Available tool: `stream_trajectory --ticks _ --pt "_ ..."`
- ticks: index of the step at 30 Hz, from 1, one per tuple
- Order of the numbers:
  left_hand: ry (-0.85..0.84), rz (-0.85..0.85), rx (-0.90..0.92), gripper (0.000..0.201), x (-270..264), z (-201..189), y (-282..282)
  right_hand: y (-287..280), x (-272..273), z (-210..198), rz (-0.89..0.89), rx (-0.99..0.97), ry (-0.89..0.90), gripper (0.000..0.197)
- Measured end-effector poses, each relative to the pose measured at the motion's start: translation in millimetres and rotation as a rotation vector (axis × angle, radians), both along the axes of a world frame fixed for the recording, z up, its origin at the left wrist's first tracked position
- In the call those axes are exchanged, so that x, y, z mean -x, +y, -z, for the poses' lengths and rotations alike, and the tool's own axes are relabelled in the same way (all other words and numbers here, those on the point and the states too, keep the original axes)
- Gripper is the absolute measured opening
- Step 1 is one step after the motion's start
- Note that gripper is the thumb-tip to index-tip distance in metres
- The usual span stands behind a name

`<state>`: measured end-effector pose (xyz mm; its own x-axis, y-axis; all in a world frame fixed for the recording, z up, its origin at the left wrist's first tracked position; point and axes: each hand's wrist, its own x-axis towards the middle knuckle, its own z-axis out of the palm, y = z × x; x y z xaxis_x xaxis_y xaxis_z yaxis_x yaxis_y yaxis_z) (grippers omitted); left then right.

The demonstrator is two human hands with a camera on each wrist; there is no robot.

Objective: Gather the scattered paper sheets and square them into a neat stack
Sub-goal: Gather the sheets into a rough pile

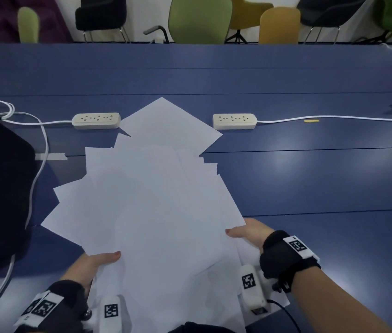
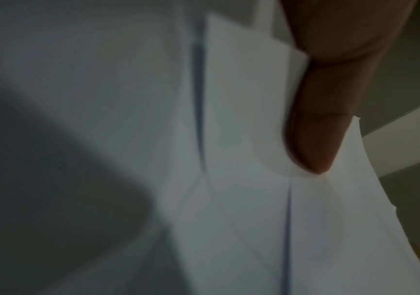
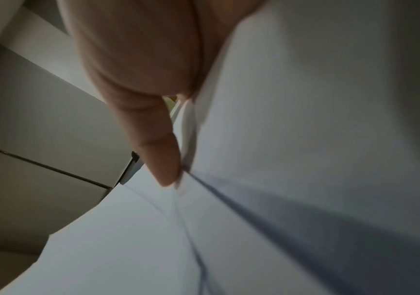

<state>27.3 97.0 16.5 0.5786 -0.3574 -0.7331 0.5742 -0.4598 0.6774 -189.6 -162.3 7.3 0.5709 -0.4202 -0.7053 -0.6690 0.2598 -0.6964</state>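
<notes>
The paper sheets (image 1: 151, 207) lie fanned in a loose, overlapping heap on the blue table (image 1: 310, 179), corners pointing every way, the farthest sheet reaching between the two power strips (image 1: 96, 120). The left hand (image 1: 94, 265) pinches the heap's near left edge, thumb on top and fingers out of sight beneath; the right hand (image 1: 250, 233) takes the near right edge the same way, and the right wrist view shows its thumb (image 3: 158, 155) pressed onto the top sheet. These are plain white sheets, so they will likely be light, limp and slick against one another: lifted by one edge the heap would sag and the lower sheets could slide out, and a hard pinch would crease them. The safer hold seems to be at the two opposite sides, palms sweeping inward so the edges meet, then standing the bundle on a long edge and tapping it on the table. The far sheet looks barely overlapped and may be left behind unless drawn in.
</notes>
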Motion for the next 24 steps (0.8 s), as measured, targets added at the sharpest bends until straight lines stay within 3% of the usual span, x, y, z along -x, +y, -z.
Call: stream_trajectory --ticks 4,8,10,11,13,15,19,24 --pt "0.01 -0.003 -0.04 0.012 0 3 0 -1 -14 -5 0.022 -0.006 -0.006 0.024" --pt "0.057 -0.006 -0.073 0.035 -1 4 1 5 -15 1 0.194 -0.158 -0.097 0.018" --pt "0.08 -0.015 -0.058 0.053 1 4 1 9 -10 11 0.33 -0.256 -0.109 0.036" --pt "0.086 -0.013 -0.056 0.056 2 4 2 11 -6 17 0.389 -0.305 -0.107 0.049" --pt "0.13 -0.005 -0.044 0.053 4 7 3 14 0 23 0.448 -0.337 -0.088 0.055" --pt "0.164 0.001 -0.033 0.048 4 8 4 16 3 27 0.393 -0.314 -0.087 0.052" --pt "0.122 0.04 -0.047 0.06 2 9 3 15 4 25 0.249 -0.187 -0.087 0.055" --pt "0.088 0.052 -0.087 0.064 5 11 3 -7 27 26 0.38 0.064 0.016 0.032"
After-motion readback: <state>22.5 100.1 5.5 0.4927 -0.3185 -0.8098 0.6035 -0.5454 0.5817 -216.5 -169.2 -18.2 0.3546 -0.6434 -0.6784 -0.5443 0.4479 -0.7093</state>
